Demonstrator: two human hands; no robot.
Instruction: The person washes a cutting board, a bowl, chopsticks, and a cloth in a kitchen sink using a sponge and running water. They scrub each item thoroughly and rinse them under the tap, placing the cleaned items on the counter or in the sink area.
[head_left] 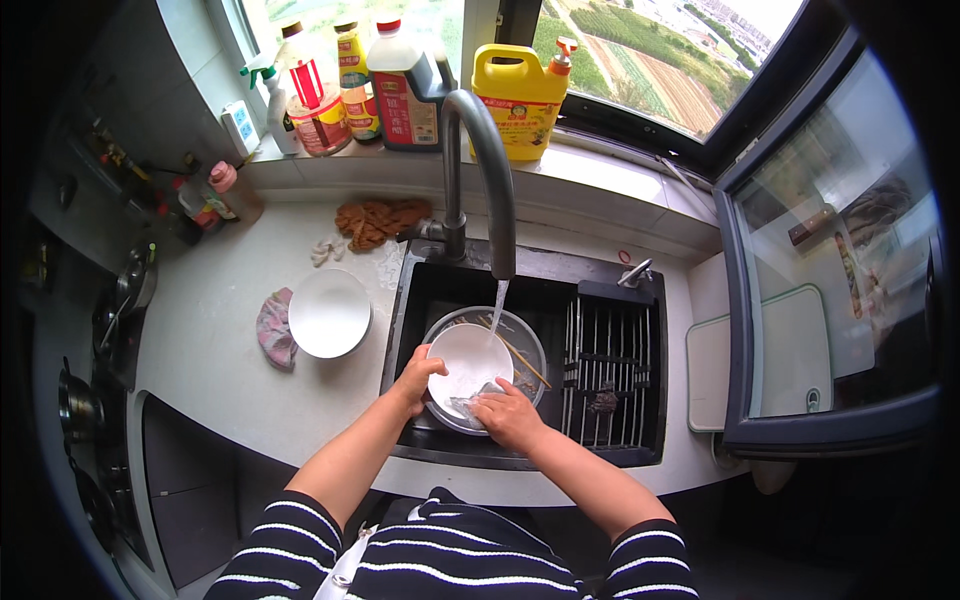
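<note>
A white bowl (pixel 466 352) is tilted under the running tap, above a round metal basin (pixel 533 338) in the black sink (pixel 425 290). My left hand (pixel 416 380) grips the bowl's left rim, thumb over the edge. At the lower right rim, my right hand (pixel 508 414) is closed on a thin, pale greyish cloth (pixel 466 403) pressed against the inside. Water (pixel 498 308) falls from the grey tap (pixel 490 180) at the bowl's far edge. Chopsticks (pixel 528 364) lie in the basin, partly hidden by the bowl.
White bowls, seemingly stacked (pixel 330 313), stand left of the sink by a pink-grey cloth (pixel 274 328). A brown cloth (pixel 382 222) lies behind. A metal rack (pixel 605 370) spans the sink's right side. Bottles (pixel 405 95) and a yellow jug (pixel 515 105) line the sill; an open window (pixel 840 240) juts in.
</note>
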